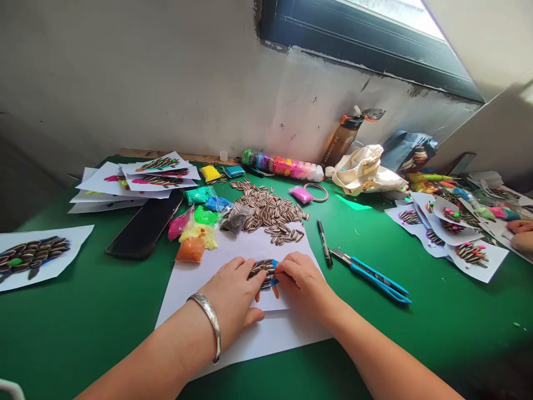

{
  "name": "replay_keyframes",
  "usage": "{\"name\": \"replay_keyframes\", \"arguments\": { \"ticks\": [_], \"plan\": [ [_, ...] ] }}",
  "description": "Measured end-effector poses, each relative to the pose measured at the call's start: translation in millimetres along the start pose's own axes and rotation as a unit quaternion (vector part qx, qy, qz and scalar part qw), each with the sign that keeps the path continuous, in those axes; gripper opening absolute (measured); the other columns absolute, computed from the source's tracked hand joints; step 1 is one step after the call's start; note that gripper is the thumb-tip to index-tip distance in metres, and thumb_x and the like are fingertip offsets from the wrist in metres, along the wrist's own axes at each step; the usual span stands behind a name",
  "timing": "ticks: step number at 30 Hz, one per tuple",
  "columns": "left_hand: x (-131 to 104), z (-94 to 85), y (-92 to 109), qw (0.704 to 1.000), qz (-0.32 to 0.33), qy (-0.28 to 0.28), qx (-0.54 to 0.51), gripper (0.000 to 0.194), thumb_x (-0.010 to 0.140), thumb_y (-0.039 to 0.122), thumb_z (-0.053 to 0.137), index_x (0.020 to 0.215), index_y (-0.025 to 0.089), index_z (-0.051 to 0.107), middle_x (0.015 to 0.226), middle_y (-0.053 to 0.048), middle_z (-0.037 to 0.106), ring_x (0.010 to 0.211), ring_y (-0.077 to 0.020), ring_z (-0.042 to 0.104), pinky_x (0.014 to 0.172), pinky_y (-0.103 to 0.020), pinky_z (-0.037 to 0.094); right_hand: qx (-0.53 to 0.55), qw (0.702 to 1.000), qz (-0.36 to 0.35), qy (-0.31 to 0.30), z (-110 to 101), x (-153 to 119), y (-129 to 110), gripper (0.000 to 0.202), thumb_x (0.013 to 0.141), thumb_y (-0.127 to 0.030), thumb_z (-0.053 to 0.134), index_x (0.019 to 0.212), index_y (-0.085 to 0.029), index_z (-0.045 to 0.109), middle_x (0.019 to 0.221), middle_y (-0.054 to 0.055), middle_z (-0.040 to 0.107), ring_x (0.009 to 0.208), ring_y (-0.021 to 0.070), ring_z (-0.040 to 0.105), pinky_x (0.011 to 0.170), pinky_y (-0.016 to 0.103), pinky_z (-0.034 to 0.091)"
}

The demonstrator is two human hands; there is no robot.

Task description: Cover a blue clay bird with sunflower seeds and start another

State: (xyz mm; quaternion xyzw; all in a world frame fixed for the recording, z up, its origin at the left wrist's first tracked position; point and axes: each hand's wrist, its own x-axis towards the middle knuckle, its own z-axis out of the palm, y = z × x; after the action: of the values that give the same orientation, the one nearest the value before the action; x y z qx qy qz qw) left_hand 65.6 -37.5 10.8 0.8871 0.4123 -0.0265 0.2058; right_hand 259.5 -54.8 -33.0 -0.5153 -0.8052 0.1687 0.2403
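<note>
A small figure of striped sunflower seeds point(265, 271) set in blue clay point(274, 264), with orange clay legs point(275, 291), lies on a white sheet of paper point(233, 347). From the left, my left hand point(233, 289) rests on the sheet, fingers stretched out and apart, fingertips touching the seeds. A silver bangle circles that wrist. My right hand point(302, 280) is closed in a pinch at the figure's right edge, beside the blue clay. Whatever its fingertips hold is hidden. Beyond the hands spreads a pile of loose sunflower seeds point(270, 205).
Bags of coloured clay, including an orange one point(191, 249), sit left of the pile. A black phone point(144, 228) lies under stacked seed pictures point(100, 180). To the right are a pen point(324, 243), a blue cutter point(377, 278) and more pictures point(470, 255). Another person's hand point(522, 233) shows far right.
</note>
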Motion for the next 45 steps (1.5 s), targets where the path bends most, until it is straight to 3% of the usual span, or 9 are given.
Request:
{"name": "replay_keyframes", "arguments": {
  "ticks": [5,10,12,17,21,24,28,35,45],
  "plan": [
    [-2.2,-2.0,0.4,1.000,0.000,-0.001,0.002,0.025,0.071,0.031,0.067,0.093,0.021,0.062,0.110,-0.009,0.056,0.106,-0.0296,0.048,0.092,-0.046,0.044,0.034,0.999,0.011,0.005,-2.7,1.0,-0.2,0.019,0.085,-0.010,0.055,0.069,-0.018,0.062,0.073,0.002,0.056,0.074,0.0156,0.050,0.071,0.029,0.036],
    [-5.6,-8.4,-2.1,1.000,0.016,-0.010,-0.012,0.057,0.076,0.023,0.063,0.130,0.021,0.047,0.120,-0.011,0.055,0.110,-0.0266,0.050,0.097,-0.042,0.042,0.125,0.990,0.048,0.035,-8.0,2.2,7.7,0.011,0.086,-0.012,0.054,0.082,-0.019,0.062,0.078,0.001,0.058,0.073,0.0141,0.053,0.066,0.026,0.041],
    [-4.8,-10.6,-2.6,1.000,0.008,-0.019,-0.006,0.064,0.076,0.021,0.063,0.136,0.020,0.041,0.122,-0.011,0.054,0.110,-0.0267,0.050,0.097,-0.041,0.042,0.135,0.989,0.051,0.044,-10.3,4.5,12.1,0.012,0.086,-0.014,0.053,0.084,-0.020,0.063,0.078,0.001,0.059,0.073,0.0138,0.054,0.066,0.025,0.042],
    [0.8,-10.9,-3.8,0.999,-0.028,-0.023,0.027,0.062,0.074,0.022,0.063,0.133,0.016,0.045,0.120,-0.012,0.055,0.114,-0.0294,0.048,0.097,-0.044,0.042,0.027,0.997,0.035,0.067,-21.2,25.9,16.8,0.018,0.087,-0.013,0.050,0.088,-0.020,0.066,0.083,0.003,0.063,0.078,0.0153,0.056,0.070,0.025,0.041],
    [2.8,-9.6,-6.4,0.998,-0.045,-0.013,0.035,0.060,0.072,0.028,0.064,0.129,0.013,0.048,0.120,-0.013,0.056,0.115,-0.0301,0.048,0.098,-0.044,0.041,-0.134,0.990,0.011,0.035,-26.2,55.1,12.8,0.023,0.089,-0.012,0.046,0.084,-0.019,0.067,0.080,0.004,0.064,0.077,0.0154,0.054,0.067,0.025,0.037],
    [2.6,-9.8,-7.7,0.998,-0.057,-0.017,0.033,0.060,0.074,0.029,0.064,0.129,0.012,0.048,0.119,-0.014,0.056,0.114,-0.0293,0.048,0.098,-0.042,0.041,-0.195,0.981,-0.006,0.003,-20.6,73.5,10.2,0.025,0.088,-0.013,0.046,0.077,-0.019,0.067,0.073,0.004,0.063,0.073,0.0154,0.053,0.065,0.025,0.034],
    [2.9,-9.5,-8.8,0.997,-0.067,-0.012,0.034,0.057,0.074,0.034,0.067,0.124,0.010,0.051,0.115,-0.014,0.057,0.112,-0.0292,0.049,0.098,-0.041,0.041,-0.223,0.975,-0.020,-0.009,-8.9,87.8,7.5,0.023,0.085,-0.014,0.050,0.069,-0.018,0.065,0.069,0.005,0.062,0.070,0.0174,0.051,0.065,0.029,0.030],
    [3.8,-12.7,-7.0,0.995,-0.077,-0.011,0.060,0.045,0.075,0.041,0.066,0.107,0.009,0.061,0.106,-0.013,0.060,0.105,-0.0279,0.052,0.094,-0.039,0.043,-0.244,0.969,-0.038,-0.007,-2.8,100.8,5.6,0.023,0.088,-0.017,0.047,0.079,-0.019,0.067,0.075,0.006,0.063,0.074,0.0181,0.051,0.067,0.029,0.030],
    [5.7,-12.8,-8.1,0.994,-0.066,0.013,0.082,0.046,0.074,0.049,0.066,0.098,0.010,0.064,0.098,-0.013,0.063,0.100,-0.0292,0.052,0.089,-0.039,0.042,-0.248,0.967,-0.063,-0.005,10.8,113.6,17.4,0.023,0.087,-0.013,0.047,0.076,-0.019,0.067,0.079,0.008,0.061,0.078,0.0194,0.047,0.070,0.030,0.030]
  ]
}}
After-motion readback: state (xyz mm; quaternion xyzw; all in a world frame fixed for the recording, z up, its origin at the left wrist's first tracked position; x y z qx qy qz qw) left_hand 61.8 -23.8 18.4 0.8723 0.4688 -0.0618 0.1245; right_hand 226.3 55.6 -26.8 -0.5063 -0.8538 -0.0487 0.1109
